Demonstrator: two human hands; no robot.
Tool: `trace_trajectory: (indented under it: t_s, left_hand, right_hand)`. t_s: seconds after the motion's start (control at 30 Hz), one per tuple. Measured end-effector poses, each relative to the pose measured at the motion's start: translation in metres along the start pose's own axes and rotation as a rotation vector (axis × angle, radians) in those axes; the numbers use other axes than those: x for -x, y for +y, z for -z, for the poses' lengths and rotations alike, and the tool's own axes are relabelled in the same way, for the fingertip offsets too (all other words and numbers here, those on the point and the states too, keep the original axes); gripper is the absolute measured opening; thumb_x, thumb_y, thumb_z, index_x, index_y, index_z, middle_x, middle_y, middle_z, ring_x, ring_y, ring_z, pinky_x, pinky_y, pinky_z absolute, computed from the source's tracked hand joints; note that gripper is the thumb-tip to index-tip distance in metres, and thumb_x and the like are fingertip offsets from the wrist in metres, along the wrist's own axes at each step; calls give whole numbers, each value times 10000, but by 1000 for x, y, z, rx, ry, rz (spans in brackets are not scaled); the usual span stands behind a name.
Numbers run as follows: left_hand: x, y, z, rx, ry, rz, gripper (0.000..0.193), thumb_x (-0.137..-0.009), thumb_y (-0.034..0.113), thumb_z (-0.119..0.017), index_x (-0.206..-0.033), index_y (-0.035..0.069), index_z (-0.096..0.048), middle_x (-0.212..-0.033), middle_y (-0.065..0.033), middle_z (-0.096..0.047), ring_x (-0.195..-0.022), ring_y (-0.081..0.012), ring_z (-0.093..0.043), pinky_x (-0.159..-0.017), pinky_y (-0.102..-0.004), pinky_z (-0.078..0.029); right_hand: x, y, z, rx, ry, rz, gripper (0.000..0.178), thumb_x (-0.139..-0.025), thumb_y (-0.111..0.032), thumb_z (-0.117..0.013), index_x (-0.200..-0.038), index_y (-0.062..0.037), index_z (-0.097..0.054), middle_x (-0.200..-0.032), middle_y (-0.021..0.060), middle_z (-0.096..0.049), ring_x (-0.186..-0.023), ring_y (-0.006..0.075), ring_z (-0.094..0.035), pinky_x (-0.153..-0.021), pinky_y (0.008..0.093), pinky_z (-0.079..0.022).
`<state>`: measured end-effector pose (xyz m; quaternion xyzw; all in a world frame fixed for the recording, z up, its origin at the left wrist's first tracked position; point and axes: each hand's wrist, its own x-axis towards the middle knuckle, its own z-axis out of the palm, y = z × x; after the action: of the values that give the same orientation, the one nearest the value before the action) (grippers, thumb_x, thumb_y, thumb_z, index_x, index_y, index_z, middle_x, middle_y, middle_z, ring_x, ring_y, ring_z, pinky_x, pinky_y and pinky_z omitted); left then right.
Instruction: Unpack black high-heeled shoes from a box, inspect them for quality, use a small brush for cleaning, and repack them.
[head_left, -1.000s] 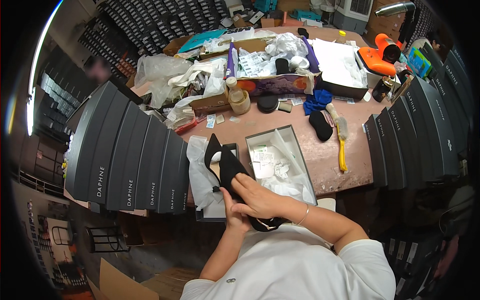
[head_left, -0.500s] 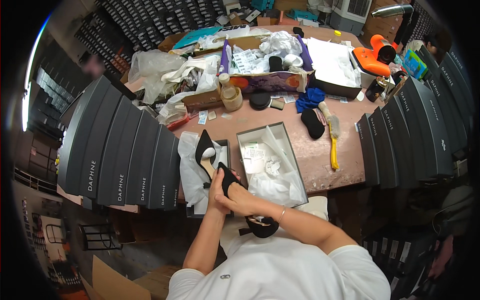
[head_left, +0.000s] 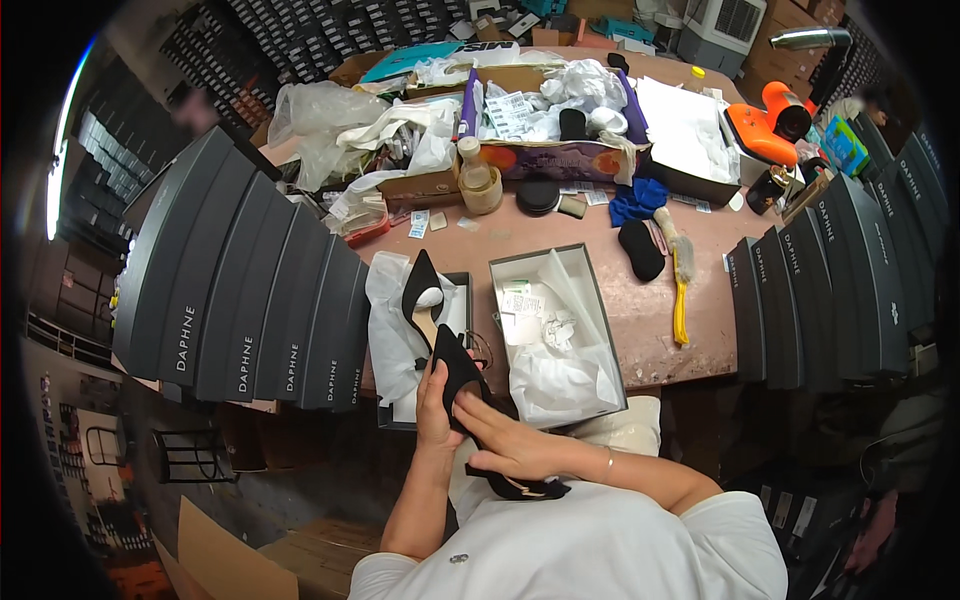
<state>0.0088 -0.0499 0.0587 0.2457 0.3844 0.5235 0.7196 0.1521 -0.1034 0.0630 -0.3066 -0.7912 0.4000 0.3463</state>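
I hold a black pointed shoe (head_left: 457,364), its toe aimed away from me. My left hand (head_left: 434,405) is closed round its left side. Across its opening lies my right hand (head_left: 515,445), fingers stretched out against the shoe and thumb apart. The shoe's rear part, with a black strap, shows below my right wrist, close to my white shirt. A matching black shoe (head_left: 421,285) with white stuffing in its toe lies on white tissue paper (head_left: 390,325) in an open grey box (head_left: 462,290) just beyond my hands; the held shoe partly hides it.
Another open box (head_left: 607,345) with tissue and paper slips stands to the right. Stacked dark shoe boxes flank both sides (head_left: 215,290) (head_left: 800,290). A yellow-handled brush (head_left: 682,290), black pad (head_left: 640,250), glue bottle (head_left: 480,180) and orange heat tool (head_left: 762,135) lie farther back.
My right hand has slid back from the shoe's front toward its opening, its fingers now stretched out. More of the toe shows. My left hand keeps its hold. The whole view has shifted slightly.
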Motion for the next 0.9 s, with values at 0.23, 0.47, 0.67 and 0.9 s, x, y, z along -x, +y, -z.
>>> trace_trajectory:
  t_s: [0.23, 0.47, 0.67, 0.9]
  left_hand:
    - [17, -10, 4, 174, -189, 89, 576, -930, 447, -534, -1309, 18, -463, -1197, -140, -584, -1059, -254, -602, -920, -384, -496]
    - [36, -33, 3, 117, -99, 426, 854, -852, 774, -302, -1249, 40, -484, -1054, -219, -629, -867, -319, -647, -756, -396, -542]
    - [7, -10, -4, 238, -32, 378, 862, -837, 795, -299, -1285, 73, -448, -1151, -148, -584, -1022, -286, -596, -843, -421, -512]
    - [14, -24, -30, 176, -75, 302, 827, -873, 741, -337, -1273, 28, -460, -1232, -120, -541, -1151, -229, -520, -958, -373, -432]
  right_hand:
    - [6, -12, 91, -115, -86, -436, 339, -891, -298, -623, -1067, -11, -663, -908, 167, -689, -782, 301, -667, -752, 378, -519]
    - [-8, 132, 95, 106, 226, -626, 233, -858, -97, -614, -1075, -18, -650, -757, 148, -676, -677, 232, -668, -610, 331, -517]
    - [12, 50, 124, -681, 311, -589, 173, -889, -52, -610, -1049, -6, -658, -747, 13, -617, -629, 73, -587, -558, 210, -478]
    - [2, 26, 54, -559, 386, -710, 168, -916, -61, -602, -1068, 4, -630, -774, 26, -626, -630, 63, -589, -546, 214, -503]
